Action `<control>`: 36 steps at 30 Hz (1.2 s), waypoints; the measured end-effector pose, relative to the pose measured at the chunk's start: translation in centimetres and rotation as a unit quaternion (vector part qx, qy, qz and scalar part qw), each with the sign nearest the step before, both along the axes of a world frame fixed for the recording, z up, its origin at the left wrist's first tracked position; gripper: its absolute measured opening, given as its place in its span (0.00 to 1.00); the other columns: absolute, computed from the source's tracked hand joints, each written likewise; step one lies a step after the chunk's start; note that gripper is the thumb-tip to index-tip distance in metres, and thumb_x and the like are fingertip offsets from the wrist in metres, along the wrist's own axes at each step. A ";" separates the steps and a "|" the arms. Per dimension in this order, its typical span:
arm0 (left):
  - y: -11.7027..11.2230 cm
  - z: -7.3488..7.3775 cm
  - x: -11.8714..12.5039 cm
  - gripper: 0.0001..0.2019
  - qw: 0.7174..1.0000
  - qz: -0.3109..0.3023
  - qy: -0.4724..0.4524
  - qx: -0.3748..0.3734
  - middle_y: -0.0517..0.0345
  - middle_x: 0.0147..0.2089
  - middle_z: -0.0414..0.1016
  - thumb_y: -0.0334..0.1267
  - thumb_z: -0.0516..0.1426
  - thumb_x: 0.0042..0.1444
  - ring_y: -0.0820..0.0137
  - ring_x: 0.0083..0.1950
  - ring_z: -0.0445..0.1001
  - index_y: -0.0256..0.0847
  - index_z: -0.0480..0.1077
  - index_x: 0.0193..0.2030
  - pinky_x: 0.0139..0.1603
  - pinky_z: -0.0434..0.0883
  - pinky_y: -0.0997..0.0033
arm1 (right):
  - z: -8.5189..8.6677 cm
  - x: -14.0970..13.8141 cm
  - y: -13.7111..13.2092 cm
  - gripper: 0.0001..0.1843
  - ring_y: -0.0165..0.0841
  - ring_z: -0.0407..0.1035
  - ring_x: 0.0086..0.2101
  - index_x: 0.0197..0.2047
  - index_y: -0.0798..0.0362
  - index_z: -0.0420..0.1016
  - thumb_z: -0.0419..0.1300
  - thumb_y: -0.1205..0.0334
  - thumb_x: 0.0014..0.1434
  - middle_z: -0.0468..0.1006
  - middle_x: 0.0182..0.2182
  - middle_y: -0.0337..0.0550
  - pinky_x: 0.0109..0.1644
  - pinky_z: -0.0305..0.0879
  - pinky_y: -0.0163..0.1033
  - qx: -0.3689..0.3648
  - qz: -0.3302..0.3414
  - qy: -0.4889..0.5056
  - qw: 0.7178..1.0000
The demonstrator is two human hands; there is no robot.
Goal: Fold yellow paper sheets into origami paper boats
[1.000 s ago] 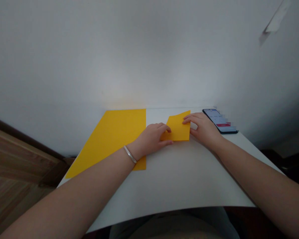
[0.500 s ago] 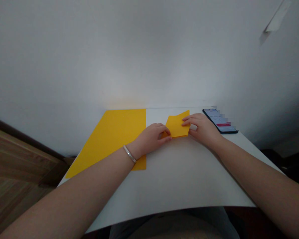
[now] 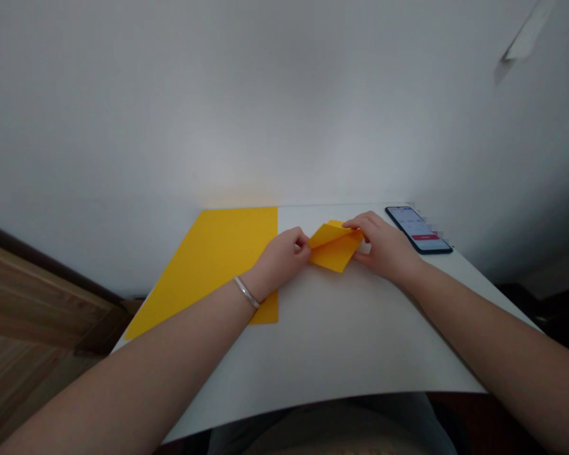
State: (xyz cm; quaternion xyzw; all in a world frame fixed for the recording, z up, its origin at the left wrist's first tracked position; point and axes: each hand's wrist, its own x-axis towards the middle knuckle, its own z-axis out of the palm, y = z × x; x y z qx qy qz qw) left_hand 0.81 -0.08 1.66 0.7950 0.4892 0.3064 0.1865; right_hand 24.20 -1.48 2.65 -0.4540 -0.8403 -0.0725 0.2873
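Observation:
A small folded piece of yellow paper [image 3: 334,248] is lifted off the white table [image 3: 341,328] between both hands. My left hand [image 3: 282,259], with a silver bracelet on the wrist, pinches its left corner. My right hand [image 3: 384,246] pinches its upper right edge with fingers curled over the fold. The paper shows a diagonal crease and its lower corner points down toward the table.
A large yellow sheet [image 3: 218,262] lies flat on the left half of the table, partly under my left forearm. A black phone [image 3: 418,230] with a lit screen lies at the far right corner. A white wall stands right behind the table; wooden floor is at left.
The small yellow paper lay flat under both hands; now it is raised and turned, with one corner hanging down. Both hands closed onto its edges.

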 end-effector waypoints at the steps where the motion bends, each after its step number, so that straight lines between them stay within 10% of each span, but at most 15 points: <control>1: 0.1 0.0 0.0 0.03 1.000 0.017 -0.011 -0.005 0.62 0.28 0.69 0.32 0.52 0.52 0.72 0.29 0.67 0.41 0.62 0.29 0.29 0.62 0.73 | 0.1 -0.1 -0.2 0.23 0.39 0.70 0.40 0.50 0.48 0.69 0.63 0.65 0.50 0.72 0.45 0.47 0.37 0.70 0.41 0.005 0.015 -0.003 1.000; 13: 1.1 0.0 0.2 0.06 0.994 0.083 -0.070 -0.021 0.67 0.24 0.58 0.29 0.52 0.50 0.75 0.25 0.62 0.42 0.55 0.29 0.26 0.58 0.74 | 0.0 -0.6 -0.3 0.20 0.38 0.70 0.45 0.48 0.47 0.74 0.58 0.70 0.52 0.76 0.45 0.45 0.47 0.68 0.44 0.036 0.181 -0.091 0.979; 19: 1.0 -0.9 0.6 0.29 0.985 0.072 -0.156 -0.004 0.52 0.48 0.66 0.30 0.53 0.51 0.76 0.30 0.70 0.41 0.45 0.59 0.29 0.69 0.74 | -0.2 -0.9 -0.6 0.12 0.35 0.74 0.43 0.38 0.46 0.78 0.57 0.70 0.55 0.79 0.46 0.41 0.44 0.70 0.40 -0.049 0.188 -0.085 0.977; 24: 0.4 -0.8 0.5 0.34 0.969 0.075 -0.014 0.235 0.39 0.65 0.51 0.31 0.58 0.48 0.54 0.67 0.52 0.38 0.50 0.62 0.62 0.60 0.52 | -0.6 -0.5 -0.2 0.10 0.33 0.73 0.44 0.37 0.45 0.79 0.60 0.68 0.55 0.79 0.46 0.38 0.47 0.70 0.39 -0.120 0.205 -0.059 0.970; 30: -1.2 -0.1 0.4 0.19 0.932 -0.003 0.176 0.316 0.55 0.67 0.56 0.30 0.56 0.53 0.52 0.71 0.42 0.47 0.68 0.53 0.68 0.37 0.38 | -0.7 0.4 0.3 0.05 0.33 0.75 0.39 0.33 0.47 0.80 0.61 0.62 0.55 0.82 0.37 0.40 0.47 0.71 0.40 -0.206 0.268 0.016 0.941; 36: -1.8 -0.7 0.9 0.10 0.911 -0.150 0.263 0.281 0.55 0.49 0.75 0.36 0.52 0.60 0.57 0.64 0.61 0.44 0.75 0.41 0.70 0.41 0.44 | -0.1 1.7 0.7 0.07 0.34 0.75 0.38 0.36 0.45 0.81 0.62 0.57 0.55 0.82 0.37 0.38 0.47 0.70 0.41 -0.367 0.227 0.056 0.900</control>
